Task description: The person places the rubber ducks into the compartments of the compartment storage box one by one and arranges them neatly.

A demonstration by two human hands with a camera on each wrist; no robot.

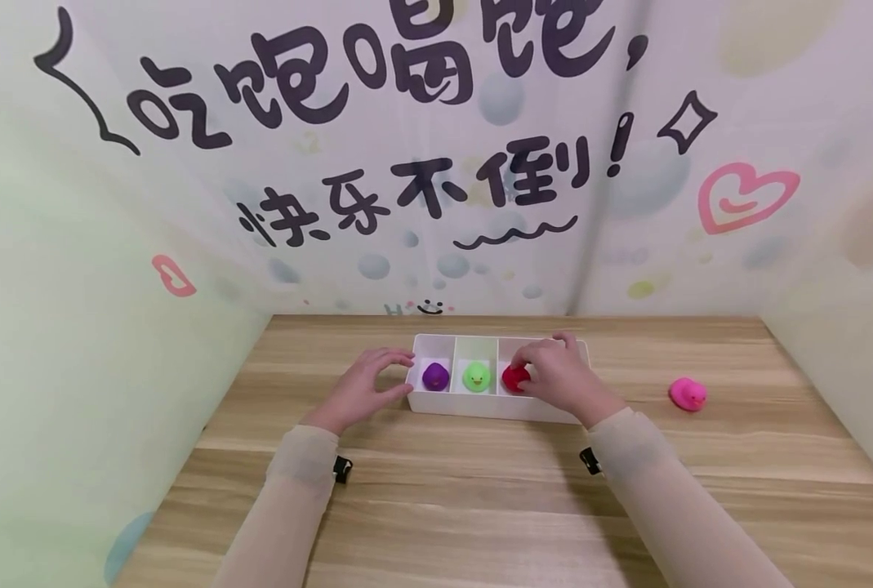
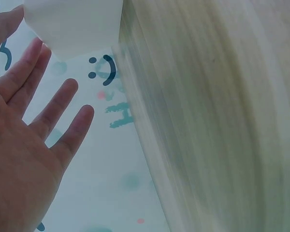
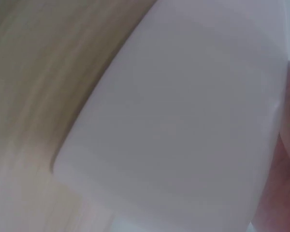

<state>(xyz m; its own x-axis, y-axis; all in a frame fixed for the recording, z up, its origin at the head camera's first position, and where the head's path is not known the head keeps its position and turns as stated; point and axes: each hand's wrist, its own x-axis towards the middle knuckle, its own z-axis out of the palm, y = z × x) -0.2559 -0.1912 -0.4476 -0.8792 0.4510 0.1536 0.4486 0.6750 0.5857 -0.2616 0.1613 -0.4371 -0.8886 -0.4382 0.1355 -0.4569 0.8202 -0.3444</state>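
Note:
A white divided box (image 1: 454, 403) stands on the table, a purple rubber duck (image 1: 436, 377) in its left compartment and a light green rubber duck (image 1: 477, 378) in the one beside it. In the third compartment is a red rubber duck (image 1: 512, 379), partly covered by my right hand (image 1: 559, 377), whose fingers and thumb pinch it from above. My left hand (image 1: 363, 387) is at the box's left end, thumb and fingertips right at its corners, the other fingers spread and fairly straight in the left wrist view. The right hand hides the box's right part.
A pink rubber duck (image 1: 688, 394) lies on the wooden table (image 1: 473, 498) to the right of the box. Behind the table rises a white printed wall (image 1: 377, 286), with pale side walls at left and right.

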